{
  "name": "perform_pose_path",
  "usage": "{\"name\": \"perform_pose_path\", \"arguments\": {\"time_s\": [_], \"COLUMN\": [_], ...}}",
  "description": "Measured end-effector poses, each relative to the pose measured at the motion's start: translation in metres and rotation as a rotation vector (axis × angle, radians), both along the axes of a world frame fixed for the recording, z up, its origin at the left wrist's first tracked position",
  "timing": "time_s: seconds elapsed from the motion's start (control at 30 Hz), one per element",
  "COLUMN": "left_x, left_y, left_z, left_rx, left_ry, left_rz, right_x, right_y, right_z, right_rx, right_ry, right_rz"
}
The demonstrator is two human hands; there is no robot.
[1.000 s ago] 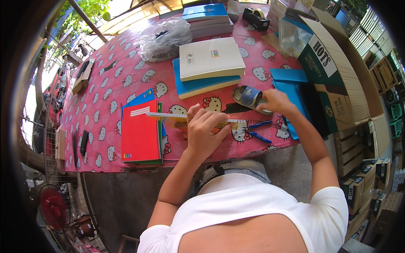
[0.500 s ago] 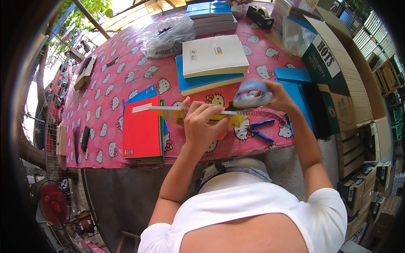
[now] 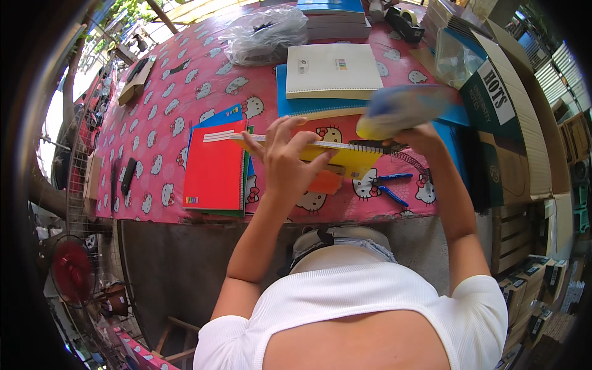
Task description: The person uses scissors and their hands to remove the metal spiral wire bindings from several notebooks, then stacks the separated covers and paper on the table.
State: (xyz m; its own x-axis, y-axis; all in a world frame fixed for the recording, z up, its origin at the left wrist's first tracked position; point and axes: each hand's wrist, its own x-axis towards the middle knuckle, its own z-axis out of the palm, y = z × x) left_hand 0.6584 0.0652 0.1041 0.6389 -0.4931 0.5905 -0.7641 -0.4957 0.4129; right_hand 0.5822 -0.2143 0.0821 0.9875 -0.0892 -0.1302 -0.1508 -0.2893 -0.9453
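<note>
My left hand (image 3: 285, 151) grips a yellow notebook (image 3: 354, 161), held on its long edge with the spine up; its thumb is on the near side. A dark spiral coil (image 3: 410, 154) runs through holes at the spine's right end and trails off loose to the right. My right hand (image 3: 422, 139) is closed at the coil's end around a blue-grey object (image 3: 404, 111) with a yellowish tip, too smeared by motion to name. Cutting pliers with blue handles (image 3: 394, 190) lie just below. An orange piece (image 3: 325, 183) shows beneath the notebook.
Red notebook (image 3: 216, 169) atop others at left; cream notebook (image 3: 333, 69) over blue ones beyond my hands. Plastic bag (image 3: 265, 37), notebook stack (image 3: 336, 26) and tape dispenser (image 3: 405, 24) at the back. Large carton (image 3: 493, 117) stands right, beside blue covers (image 3: 447, 142).
The whole view has shifted slightly. The blue-grey object in my right hand has swung up and right. The yellow notebook now tilts so that more of its cover shows.
</note>
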Motion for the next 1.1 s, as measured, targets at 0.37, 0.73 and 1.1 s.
{"name": "perform_pose_path", "arguments": {"time_s": [0.37, 0.73, 1.1], "left_x": [0.011, 0.028, 0.042], "left_y": [0.009, 0.023, 0.040], "left_z": [-0.001, -0.008, -0.007], "left_rx": [0.010, -0.025, -0.179], "left_ry": [0.064, 0.061, 0.060], "left_rz": [0.095, 0.137, 0.067], "right_x": [0.012, 0.041, 0.079], "right_y": [0.039, 0.045, 0.072], "right_z": [0.027, 0.002, 0.022], "right_rx": [-0.258, -0.006, 0.441], "right_ry": [-0.195, -0.300, -0.219], "right_rz": [0.163, 0.187, 0.242]}}
